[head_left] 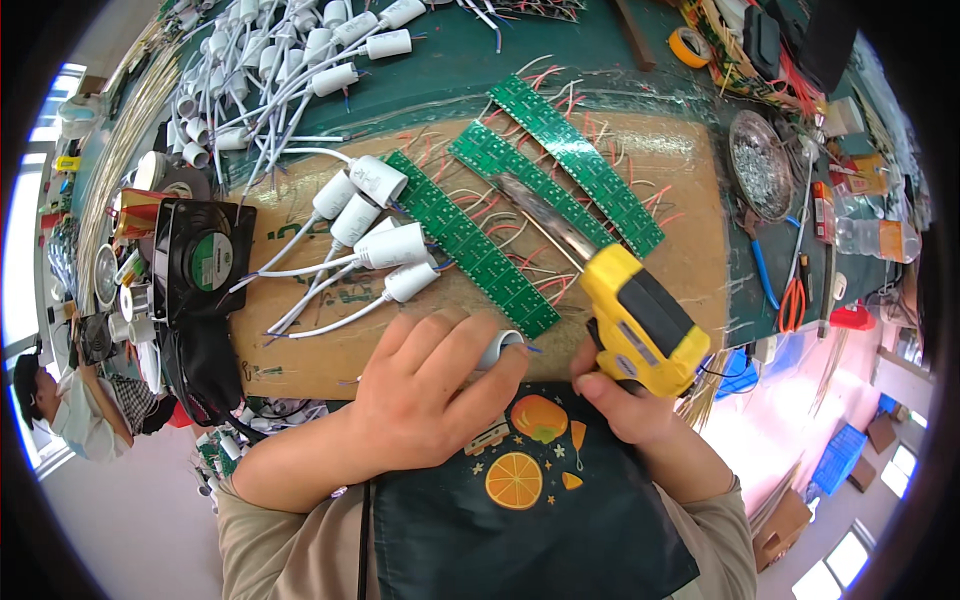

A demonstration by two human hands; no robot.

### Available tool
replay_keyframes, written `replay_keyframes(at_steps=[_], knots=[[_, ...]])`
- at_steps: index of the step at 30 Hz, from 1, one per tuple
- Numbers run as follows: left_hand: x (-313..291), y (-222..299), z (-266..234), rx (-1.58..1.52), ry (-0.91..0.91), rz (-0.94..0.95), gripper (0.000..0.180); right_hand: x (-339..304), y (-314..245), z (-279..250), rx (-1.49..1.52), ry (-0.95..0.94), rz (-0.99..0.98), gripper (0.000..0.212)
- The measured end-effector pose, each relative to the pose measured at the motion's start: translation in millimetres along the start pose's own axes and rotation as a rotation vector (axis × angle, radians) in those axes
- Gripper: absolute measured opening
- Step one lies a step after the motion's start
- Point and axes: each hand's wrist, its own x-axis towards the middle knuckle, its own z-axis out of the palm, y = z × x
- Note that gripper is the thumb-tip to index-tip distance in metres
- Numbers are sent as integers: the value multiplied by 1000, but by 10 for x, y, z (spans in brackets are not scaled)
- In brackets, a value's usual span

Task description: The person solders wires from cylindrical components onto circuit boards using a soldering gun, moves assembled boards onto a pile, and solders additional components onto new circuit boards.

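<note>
My left hand (425, 390) is closed around a white cylindrical lamp holder (500, 350), its open end facing right with a short blue wire poking out. A yellow and black soldering gun (645, 320) points away to the upper left, its metal tip over the circuit boards. Beside the gun's near end, my right hand (630, 405) has its fingers bent together, partly hidden by the gun; what they grip cannot be made out. Long green circuit boards (475, 245) with red and white wires lie ahead. Several white corded lamp holders (390, 245) are left of them.
A heap of white lamp holders (290, 60) covers the far left. A black fan (205, 260) stands at the left edge of the brown board (690, 180). On the right are a metal dish (760, 165), orange-handled scissors (793, 300) and a plastic bottle (875, 240).
</note>
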Motion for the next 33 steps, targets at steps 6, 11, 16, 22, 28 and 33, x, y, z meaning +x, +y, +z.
replay_keyframes(at_steps=[6, 11, 16, 22, 28, 33], knots=[[-27, 2, 118, 67, 31, 92, 42, 33, -21, 196, 272, 66, 99, 39], [-18, 37, 139, 30, 63, 124, 38, 75, -39, 224, 316, 41, 154, 36], [13, 31, 160, 30, 73, 124, 38, 77, -33, 200, 223, 35, 41, 32], [-12, 76, 95, 63, -41, 81, 36, 78, -23, 246, -258, 125, -54, 50], [-33, 67, 68, 30, -118, -31, 30, 121, -49, 204, -646, 129, -428, 69], [-172, -235, 163, 131, 36, -149, 25, -70, 57, 1, -482, 125, -193, 30]])
